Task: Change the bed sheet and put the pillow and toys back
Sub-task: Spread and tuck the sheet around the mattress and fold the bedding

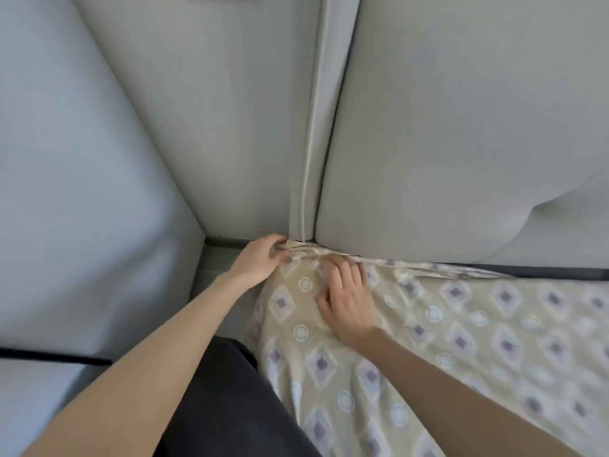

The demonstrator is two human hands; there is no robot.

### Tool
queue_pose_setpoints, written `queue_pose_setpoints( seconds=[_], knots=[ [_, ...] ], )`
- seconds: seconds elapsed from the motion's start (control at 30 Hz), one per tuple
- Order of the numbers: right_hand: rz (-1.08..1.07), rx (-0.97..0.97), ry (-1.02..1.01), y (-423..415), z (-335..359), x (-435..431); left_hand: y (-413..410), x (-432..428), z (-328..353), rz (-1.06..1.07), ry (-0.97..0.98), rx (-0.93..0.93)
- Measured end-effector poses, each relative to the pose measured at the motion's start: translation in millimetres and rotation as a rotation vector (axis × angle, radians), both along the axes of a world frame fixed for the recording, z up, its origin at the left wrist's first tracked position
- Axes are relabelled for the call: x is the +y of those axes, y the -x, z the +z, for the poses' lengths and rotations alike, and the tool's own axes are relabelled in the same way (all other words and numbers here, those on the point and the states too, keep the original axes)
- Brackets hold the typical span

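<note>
Sheet [461,341] on at 4 o'clock, left hand [260,258] pinching its corner by the headboard [461,127], right hand [349,301] flat on it, tucking unfinished; pillow, toys not in view.

I see 2 pale grey padded upholstered panels [461,110] upright side by side, a narrow piped fabric strip [316,127] between them, a dark strip [227,240] along their base.
</note>
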State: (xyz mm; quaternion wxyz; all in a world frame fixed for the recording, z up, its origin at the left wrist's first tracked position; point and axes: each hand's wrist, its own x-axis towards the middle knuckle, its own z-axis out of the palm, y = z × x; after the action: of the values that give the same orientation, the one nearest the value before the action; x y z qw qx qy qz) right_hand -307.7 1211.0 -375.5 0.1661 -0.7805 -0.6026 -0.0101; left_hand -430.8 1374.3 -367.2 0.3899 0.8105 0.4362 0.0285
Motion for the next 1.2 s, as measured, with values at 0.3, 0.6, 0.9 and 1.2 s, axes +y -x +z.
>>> queue_pose_setpoints(
  seconds=[0.3, 0.6, 0.9, 1.2],
  knots=[
    [0.076, -0.072, 0.260, -28.8, -2.3, -6.5, -23.5, 20.9, 3.7, -0.054, -0.275, 0.281],
    [0.056, -0.028, 0.219, -30.3, -7.3, 11.6, -30.6, 30.8, -18.5, -0.272, -0.501, 0.395],
    [0.077, 0.088, 0.332, -34.3, -2.2, 17.5, -42.8, 18.1, -5.6, -0.263, -0.386, 0.559],
    [-0.001, 0.086, 0.286, -87.9, 31.2, -41.7, -33.1, -67.8, 28.8, 0.181, -0.458, 0.079]
  ],
)
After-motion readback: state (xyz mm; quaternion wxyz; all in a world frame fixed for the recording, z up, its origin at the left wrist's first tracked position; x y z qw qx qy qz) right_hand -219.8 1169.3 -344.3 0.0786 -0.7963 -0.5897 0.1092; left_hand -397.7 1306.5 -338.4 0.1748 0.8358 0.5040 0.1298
